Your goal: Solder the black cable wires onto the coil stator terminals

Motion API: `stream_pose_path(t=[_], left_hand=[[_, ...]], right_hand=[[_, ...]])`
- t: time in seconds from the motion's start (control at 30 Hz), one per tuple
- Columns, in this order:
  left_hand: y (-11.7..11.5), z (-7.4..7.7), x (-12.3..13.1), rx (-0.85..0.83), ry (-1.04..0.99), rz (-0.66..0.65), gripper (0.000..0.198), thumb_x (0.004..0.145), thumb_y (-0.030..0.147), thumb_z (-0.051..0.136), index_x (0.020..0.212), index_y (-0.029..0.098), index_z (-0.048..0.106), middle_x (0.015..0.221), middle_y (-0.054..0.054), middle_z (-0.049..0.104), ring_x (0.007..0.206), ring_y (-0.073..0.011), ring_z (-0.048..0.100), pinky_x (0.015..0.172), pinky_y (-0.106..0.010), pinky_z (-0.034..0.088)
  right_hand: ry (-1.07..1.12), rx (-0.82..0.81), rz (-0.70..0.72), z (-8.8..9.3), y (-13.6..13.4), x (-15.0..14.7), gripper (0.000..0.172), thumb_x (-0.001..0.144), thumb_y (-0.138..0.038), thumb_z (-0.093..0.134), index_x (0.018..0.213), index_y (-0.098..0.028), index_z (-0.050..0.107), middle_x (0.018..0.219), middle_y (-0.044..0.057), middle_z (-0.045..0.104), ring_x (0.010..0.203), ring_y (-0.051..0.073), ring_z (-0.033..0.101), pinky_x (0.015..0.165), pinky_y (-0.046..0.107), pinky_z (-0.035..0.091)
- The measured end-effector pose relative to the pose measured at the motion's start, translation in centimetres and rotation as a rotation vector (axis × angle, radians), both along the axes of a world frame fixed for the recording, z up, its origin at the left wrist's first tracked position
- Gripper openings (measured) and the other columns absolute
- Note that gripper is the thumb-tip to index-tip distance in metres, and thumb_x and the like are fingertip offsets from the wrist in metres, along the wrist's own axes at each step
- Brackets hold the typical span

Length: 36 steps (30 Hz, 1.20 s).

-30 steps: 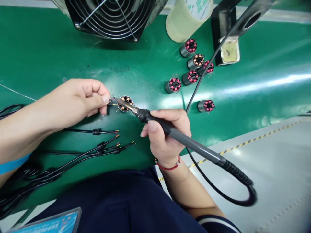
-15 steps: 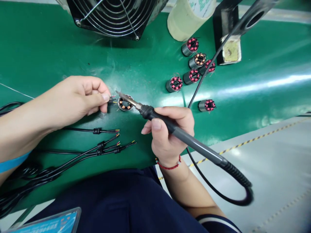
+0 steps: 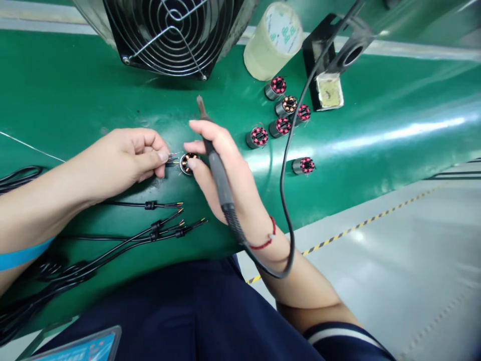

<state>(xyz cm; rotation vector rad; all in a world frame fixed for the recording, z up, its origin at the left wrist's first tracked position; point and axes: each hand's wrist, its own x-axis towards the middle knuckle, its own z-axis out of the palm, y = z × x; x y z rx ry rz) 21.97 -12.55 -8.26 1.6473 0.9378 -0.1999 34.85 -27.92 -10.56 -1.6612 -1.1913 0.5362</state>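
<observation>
My left hand [image 3: 131, 155] is closed, thumb and fingertips pinching the thin coloured wire ends [image 3: 173, 157] of a black cable. Just right of them a small motor stator [image 3: 185, 165] with copper windings sits on the green bench, its open end up. A soldering iron [image 3: 219, 176] lies in my right hand [image 3: 240, 188], tip pointing away toward the fan. The thumb of that hand is at the stator's right edge, covering part of it, and the fingers reach past the iron's handle. Whether the thumb presses on the stator I cannot tell.
Several wound stators [image 3: 280, 127] stand right of centre. Behind are a fan [image 3: 169, 40], a tape roll [image 3: 259, 52] and an iron stand [image 3: 313, 75] with a sponge [image 3: 329, 92]. Black cables [image 3: 124, 245] lie at front left. The iron's cord [image 3: 282, 185] loops over my right wrist.
My right hand has moved left to the stator, turning the iron so its tip swings away from the stator toward the fan. The left hand keeps its pinch. The camera view has shifted slightly.
</observation>
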Motion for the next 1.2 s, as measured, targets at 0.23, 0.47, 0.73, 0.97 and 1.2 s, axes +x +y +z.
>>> stream_pose_path(t=[0.23, 0.47, 0.73, 0.97, 1.2], left_hand=[[0.1, -0.2, -0.3, -0.002, -0.021, -0.035, 0.012, 0.091, 0.020, 0.056, 0.080, 0.019, 0.061, 0.066, 0.001, 0.064, 0.051, -0.0093, 0.040, 0.050, -0.026, 0.030], [-0.2, 0.2, -0.2, -0.047, -0.116, 0.044, 0.010, 0.088, 0.011, 0.054, 0.083, 0.019, 0.056, 0.065, 0.002, 0.062, 0.052, -0.0089, 0.042, 0.049, -0.024, 0.034], [0.0, -0.8, -1.0, 0.132, -0.240, -0.009, 0.006, 0.084, 0.026, 0.059, 0.083, 0.020, 0.060, 0.062, 0.003, 0.062, 0.052, -0.0097, 0.048, 0.051, -0.023, 0.039], [0.0, -1.7, -1.4, 0.355, -0.262, -0.075, 0.024, 0.079, 0.045, 0.058, 0.083, 0.022, 0.067, 0.077, -0.002, 0.071, 0.064, -0.0169, 0.059, 0.061, -0.031, 0.045], [-0.2, -1.4, -1.7, 0.614, -0.407, -0.189, 0.020, 0.090, 0.035, 0.057, 0.084, 0.022, 0.071, 0.086, 0.000, 0.072, 0.075, -0.0156, 0.062, 0.071, -0.029, 0.043]], right_hand=[[0.007, -0.026, -0.036, -3.1, 1.7, -0.7, 0.046, 0.095, -0.011, 0.054, 0.137, -0.029, 0.049, 0.094, -0.003, 0.072, 0.092, 0.017, 0.071, 0.095, 0.038, 0.060], [-0.096, 0.115, -0.084, -3.6, 1.3, -1.3, 0.051, 0.093, -0.016, 0.058, 0.139, -0.034, 0.046, 0.098, -0.002, 0.068, 0.092, 0.019, 0.066, 0.097, 0.040, 0.057], [-0.021, 0.104, -0.077, -3.2, 1.6, -1.6, 0.049, 0.093, -0.013, 0.056, 0.138, -0.031, 0.046, 0.096, -0.002, 0.069, 0.088, 0.018, 0.066, 0.091, 0.038, 0.056], [0.012, 0.151, -0.060, -3.0, 1.5, -1.5, 0.048, 0.092, -0.012, 0.056, 0.135, -0.030, 0.046, 0.091, -0.004, 0.069, 0.086, 0.016, 0.066, 0.088, 0.036, 0.054], [0.042, 0.220, -0.059, -3.0, 1.7, -1.3, 0.048, 0.090, -0.010, 0.058, 0.133, -0.030, 0.049, 0.084, -0.008, 0.068, 0.082, 0.013, 0.067, 0.093, 0.034, 0.054]])
